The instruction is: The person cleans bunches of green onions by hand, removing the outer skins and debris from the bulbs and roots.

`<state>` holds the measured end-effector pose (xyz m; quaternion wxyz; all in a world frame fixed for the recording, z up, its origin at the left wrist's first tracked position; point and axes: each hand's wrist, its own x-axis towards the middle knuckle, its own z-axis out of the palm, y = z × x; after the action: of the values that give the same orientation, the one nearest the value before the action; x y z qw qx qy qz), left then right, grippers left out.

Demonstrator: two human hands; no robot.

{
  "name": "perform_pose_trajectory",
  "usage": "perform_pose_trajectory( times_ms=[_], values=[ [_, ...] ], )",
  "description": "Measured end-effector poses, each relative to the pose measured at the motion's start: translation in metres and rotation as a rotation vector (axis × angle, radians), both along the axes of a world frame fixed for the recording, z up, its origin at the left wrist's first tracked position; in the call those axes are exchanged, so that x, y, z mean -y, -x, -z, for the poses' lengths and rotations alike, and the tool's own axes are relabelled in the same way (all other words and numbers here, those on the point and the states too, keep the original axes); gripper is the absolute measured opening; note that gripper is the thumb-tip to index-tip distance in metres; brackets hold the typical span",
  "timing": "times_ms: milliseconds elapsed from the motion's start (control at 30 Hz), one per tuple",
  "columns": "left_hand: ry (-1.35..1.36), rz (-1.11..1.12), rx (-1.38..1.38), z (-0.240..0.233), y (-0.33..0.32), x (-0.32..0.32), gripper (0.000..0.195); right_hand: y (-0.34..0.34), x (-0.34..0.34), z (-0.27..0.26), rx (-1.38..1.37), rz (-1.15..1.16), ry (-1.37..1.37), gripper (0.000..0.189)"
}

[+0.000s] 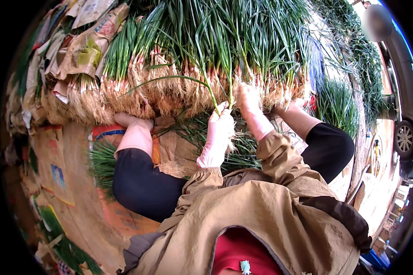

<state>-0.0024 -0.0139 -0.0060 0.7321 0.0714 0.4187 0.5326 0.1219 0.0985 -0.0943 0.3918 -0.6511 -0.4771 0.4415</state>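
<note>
My left hand (pixel 221 129) grips a couple of green garlic stalks (pixel 211 94) near their base. Their leaves point away from me, and one long leaf bends off to the left. Pale roots hang beside the palm. My right hand (pixel 246 99), blurred, is just right of the left one, against the root ends of a big heap of green garlic (pixel 210 37). Whether its fingers hold a stalk is too blurred to tell. The heap's roots (pixel 182 89) face me in a long row, with the leaves lying away.
Paper-wrapped bundles (pixel 86 51) lie at the left. Loose green leaves (pixel 242 151) cover the ground between my legs. More stalks (pixel 103 161) lie beside my left knee, others (pixel 337 106) beyond the right. A car (pixel 404 103) stands at the far right.
</note>
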Motion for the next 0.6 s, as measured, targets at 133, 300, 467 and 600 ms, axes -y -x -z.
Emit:
perform_pose_trajectory(
  times_ms=[133, 300, 467, 600],
  values=[
    [-0.172, -0.13, 0.002, -0.039, 0.026, 0.004, 0.037, -0.036, 0.027, -0.08, 0.638, -0.808, 0.516, 0.033],
    [-0.176, -0.1, -0.016, -0.037, 0.033, -0.008, 0.038, -0.049, 0.014, -0.123, 1.159, -1.18, 0.54, 0.037],
    [-0.097, 0.005, 0.026, 0.005, 0.013, -0.011, 0.038, -0.033, -0.094, -0.102, 0.909, -0.334, -0.379, 0.027],
    [-0.132, -0.073, -0.319, 0.013, 0.012, -0.012, 0.043, 0.009, -0.073, -0.165, 0.443, -0.459, 0.299, 0.029]
  ],
)
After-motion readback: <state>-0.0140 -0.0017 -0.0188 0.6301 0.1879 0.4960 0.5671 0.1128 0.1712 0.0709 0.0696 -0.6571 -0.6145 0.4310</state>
